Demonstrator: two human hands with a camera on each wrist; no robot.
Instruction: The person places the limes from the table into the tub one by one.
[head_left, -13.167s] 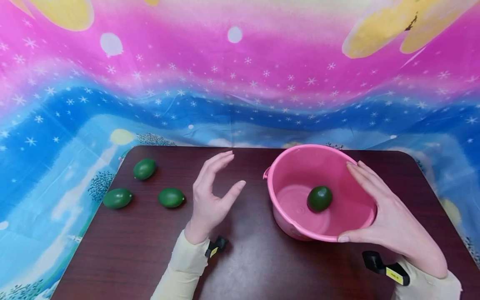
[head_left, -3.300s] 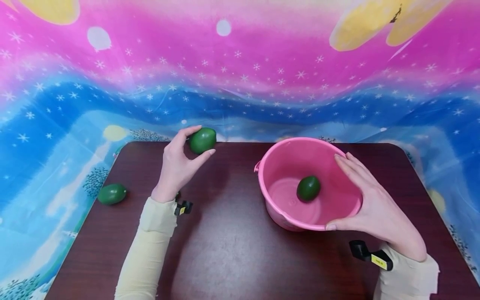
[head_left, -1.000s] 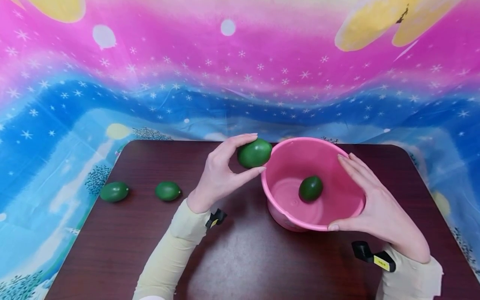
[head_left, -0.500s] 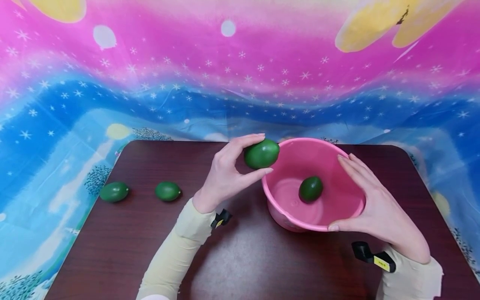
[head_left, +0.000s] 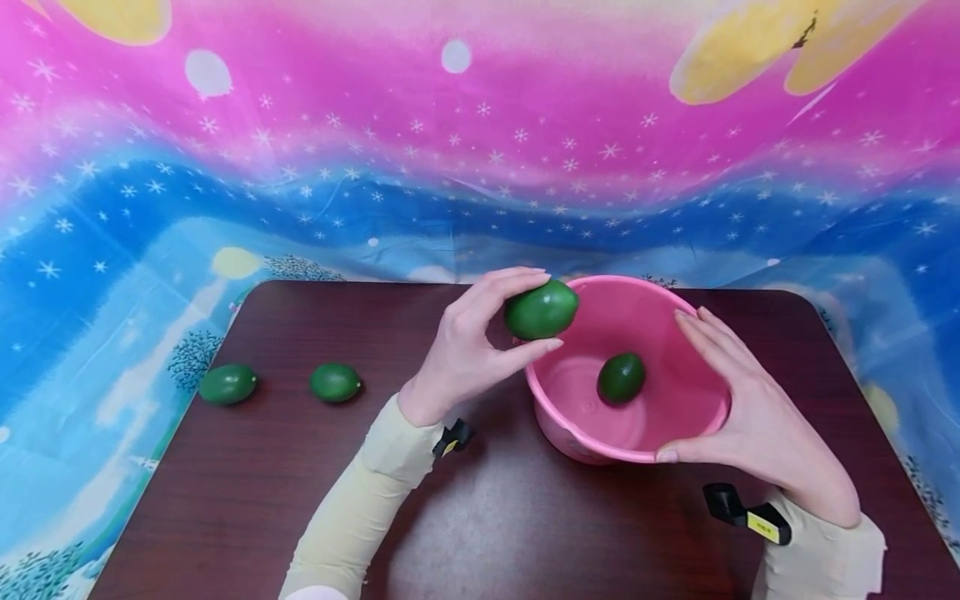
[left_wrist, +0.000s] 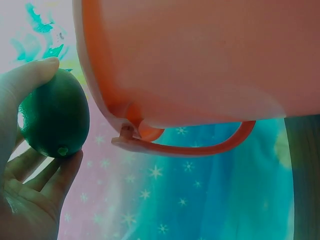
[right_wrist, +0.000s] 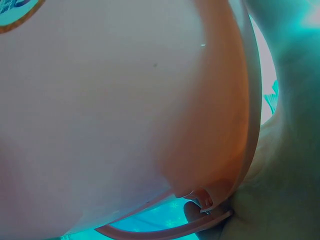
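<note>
My left hand [head_left: 472, 350] holds a glossy green avocado [head_left: 542, 309] between thumb and fingers, up at the left rim of a pink bucket [head_left: 551, 417]. In the left wrist view the held avocado [left_wrist: 57, 115] shows a small stem end, beside the bucket's outer wall [left_wrist: 200, 60]. A darker avocado [head_left: 622, 378] lies on the bucket's floor. My right hand [head_left: 765, 417] grips the bucket's right side, thumb at the front rim and fingers along the far rim. In the right wrist view the bucket wall [right_wrist: 110, 110] covers most of the picture.
Two more green avocados rest on the dark wooden table [head_left: 247, 492], one near the left edge [head_left: 228, 384] and one further right [head_left: 336, 382]. A pink handle [left_wrist: 200, 150] hangs at the bucket's side. A printed cloth [head_left: 420, 150] hangs behind the table.
Since 13.2 seconds ago, my left hand has taken the far-left avocado from the table. Over the last second it has moved right with it, onto the bucket's left rim in view. The right hand stays.
</note>
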